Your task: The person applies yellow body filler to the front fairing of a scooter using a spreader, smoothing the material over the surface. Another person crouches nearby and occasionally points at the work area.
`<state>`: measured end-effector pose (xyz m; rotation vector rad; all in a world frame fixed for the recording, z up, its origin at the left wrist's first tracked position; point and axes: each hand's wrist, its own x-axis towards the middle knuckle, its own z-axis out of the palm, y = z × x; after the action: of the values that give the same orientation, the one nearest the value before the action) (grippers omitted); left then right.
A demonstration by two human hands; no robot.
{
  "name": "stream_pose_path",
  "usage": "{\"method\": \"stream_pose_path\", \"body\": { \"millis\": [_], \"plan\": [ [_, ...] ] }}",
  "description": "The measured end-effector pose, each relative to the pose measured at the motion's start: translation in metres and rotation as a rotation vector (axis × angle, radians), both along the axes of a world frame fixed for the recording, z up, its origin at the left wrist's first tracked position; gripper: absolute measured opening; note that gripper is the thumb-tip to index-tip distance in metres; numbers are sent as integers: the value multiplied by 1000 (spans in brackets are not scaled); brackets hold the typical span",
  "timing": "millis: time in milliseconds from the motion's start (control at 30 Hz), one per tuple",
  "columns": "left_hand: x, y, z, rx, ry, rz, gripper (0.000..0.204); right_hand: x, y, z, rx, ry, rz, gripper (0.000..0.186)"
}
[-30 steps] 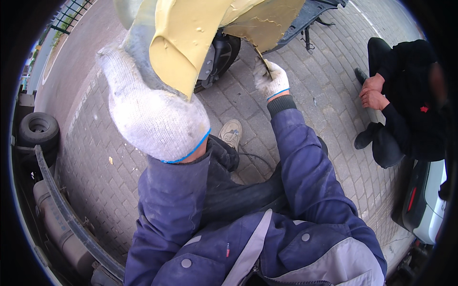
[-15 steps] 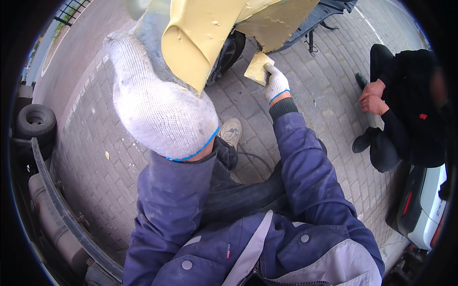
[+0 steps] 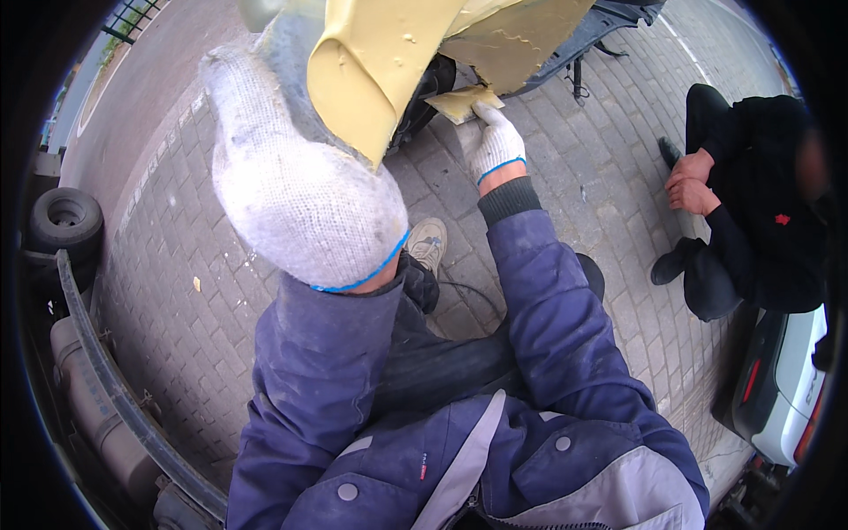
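Observation:
My left hand (image 3: 300,199), in a white knit glove with a blue cuff, grips a grey board (image 3: 299,66) from below; its fingers are hidden under it. Thick yellow putty (image 3: 358,79) covers much of that board and hangs in a tongue over the near edge. My right hand (image 3: 497,146), gloved alike, pinches a flat putty spreader (image 3: 461,103) smeared yellow, held beside the board. Just beyond it, a vehicle body panel (image 3: 517,49) carries a yellow coat, with a dark wheel (image 3: 433,88) partly showing under it.
At the right a person in black (image 3: 751,194) squats with hands clasped, close to a white car (image 3: 791,380). A loose tyre (image 3: 66,221) and a curved dark bar (image 3: 115,371) stand at the left. Grey paving (image 3: 168,291) lies underfoot, with a cable (image 3: 477,291) near my shoe.
My right hand has moved left and slightly up, bringing the spreader closer to the board and turning it flatter. My left hand and the board have shifted only slightly.

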<state>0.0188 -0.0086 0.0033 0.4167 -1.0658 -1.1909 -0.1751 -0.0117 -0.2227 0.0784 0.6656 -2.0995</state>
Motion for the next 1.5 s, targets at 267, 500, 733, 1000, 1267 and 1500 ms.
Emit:
{"method": "stream_pose_path", "body": {
  "millis": [267, 500, 733, 1000, 1267, 1500],
  "plan": [
    [-4, 0, 8, -29, -42, 27, 46, 21, 3, 39, -120, 47, 24, 42],
    [-16, 9, 24, 282, 118, 28, 48, 44, 13, 79, -152, 41, 41, 42],
    [-4, 3, 12, 218, -24, 89, 49, 59, 67, 88, -183, 105, 202, 47],
    [-10, 9, 11, 465, 18, -318, 48, 29, 154, 123, 267, 477, -106, 39],
    [-39, 44, 7, 652, -60, -629, 43, 24, 185, 226, 396, 1310, -453, 45],
    [-41, 36, 2, 719, 59, -767, 48, 15, 194, 223, 527, 1961, -442, 44]
  ]
}}
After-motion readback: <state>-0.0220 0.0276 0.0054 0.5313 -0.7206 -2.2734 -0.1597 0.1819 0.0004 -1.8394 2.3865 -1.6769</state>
